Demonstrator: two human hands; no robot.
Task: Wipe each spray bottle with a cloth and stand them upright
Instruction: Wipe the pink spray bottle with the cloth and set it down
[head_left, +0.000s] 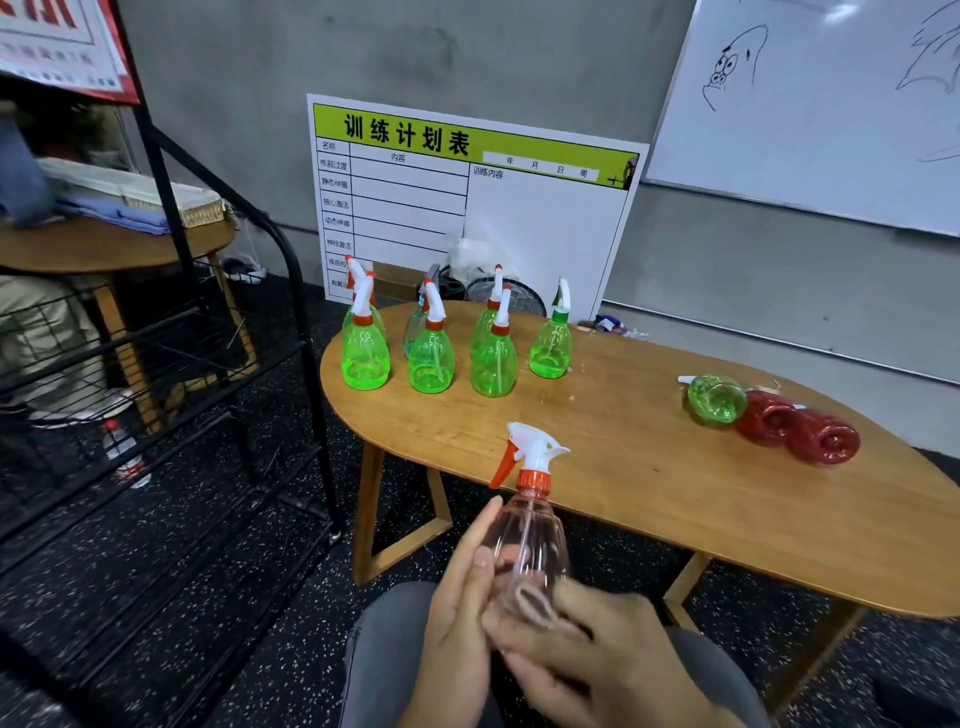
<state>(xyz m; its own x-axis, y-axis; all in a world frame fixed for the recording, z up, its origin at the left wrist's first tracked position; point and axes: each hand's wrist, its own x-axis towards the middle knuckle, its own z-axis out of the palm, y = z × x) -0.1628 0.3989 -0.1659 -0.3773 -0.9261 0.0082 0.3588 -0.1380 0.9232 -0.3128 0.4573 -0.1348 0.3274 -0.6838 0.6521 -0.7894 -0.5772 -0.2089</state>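
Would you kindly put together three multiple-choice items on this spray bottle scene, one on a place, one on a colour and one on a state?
1. Where do the red bottles lie?
A. at the right of the wooden table
B. on the black rack
C. on the floor

2. What colour is the trigger of the clear bottle being held?
A. green
B. orange
C. blue

3. How does the green bottle beside the red ones stand?
A. upright
B. upside down
C. lying on its side

Answers:
1 A: they rest on the tabletop near its right end.
2 B: an orange trigger hangs under the white spray head.
3 C: its base faces the camera, its nozzle pointing left.
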